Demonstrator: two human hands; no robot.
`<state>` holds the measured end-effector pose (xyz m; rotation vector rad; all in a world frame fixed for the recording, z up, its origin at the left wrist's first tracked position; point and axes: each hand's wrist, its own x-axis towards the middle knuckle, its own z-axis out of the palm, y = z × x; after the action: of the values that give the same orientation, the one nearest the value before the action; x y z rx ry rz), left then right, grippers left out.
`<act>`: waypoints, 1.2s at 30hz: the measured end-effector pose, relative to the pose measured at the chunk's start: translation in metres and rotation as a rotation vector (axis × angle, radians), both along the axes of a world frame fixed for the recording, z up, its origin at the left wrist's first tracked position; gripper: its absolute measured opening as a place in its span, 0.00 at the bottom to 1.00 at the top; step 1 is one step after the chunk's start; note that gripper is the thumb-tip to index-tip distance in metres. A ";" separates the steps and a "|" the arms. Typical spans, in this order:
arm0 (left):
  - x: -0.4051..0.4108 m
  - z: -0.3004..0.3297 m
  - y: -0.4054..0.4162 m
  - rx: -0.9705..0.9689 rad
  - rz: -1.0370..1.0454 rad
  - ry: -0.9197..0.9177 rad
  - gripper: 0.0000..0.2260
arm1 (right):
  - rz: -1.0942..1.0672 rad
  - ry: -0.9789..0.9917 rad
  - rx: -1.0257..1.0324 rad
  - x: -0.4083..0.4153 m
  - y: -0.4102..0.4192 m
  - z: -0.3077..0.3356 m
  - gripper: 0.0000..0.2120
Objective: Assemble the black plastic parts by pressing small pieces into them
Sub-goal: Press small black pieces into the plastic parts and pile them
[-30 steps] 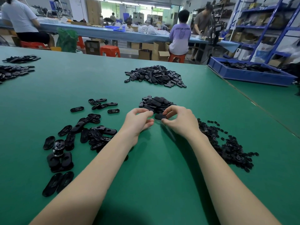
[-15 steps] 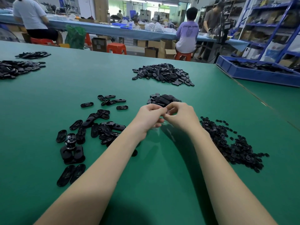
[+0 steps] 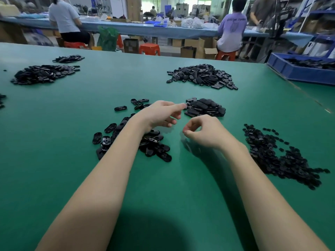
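You look to be between parts: neither hand shows a piece. Your left hand (image 3: 159,115) hovers with fingers loosely extended toward the near pile of oval black parts (image 3: 205,107), holding nothing visible. Your right hand (image 3: 204,132) is curled, thumb near fingertips; whether it pinches a small piece I cannot tell. Next, likely, you take one oval from that pile and an insert from the heap of small pieces (image 3: 282,156) on your right, then line them up before pressing. The ovals are flat, glossy and slotted. More lie scattered under your left forearm on the green worktop (image 3: 54,160).
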<state>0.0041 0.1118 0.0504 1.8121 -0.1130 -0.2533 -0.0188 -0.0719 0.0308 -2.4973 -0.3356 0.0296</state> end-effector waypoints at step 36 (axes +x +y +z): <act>0.001 0.010 0.020 0.564 0.001 -0.121 0.05 | 0.156 -0.070 -0.083 -0.017 0.029 -0.007 0.05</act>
<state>0.0049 0.1322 0.0599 2.3887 -0.1344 -0.1841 -0.0357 -0.0427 0.0242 -2.5528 -0.5691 0.0200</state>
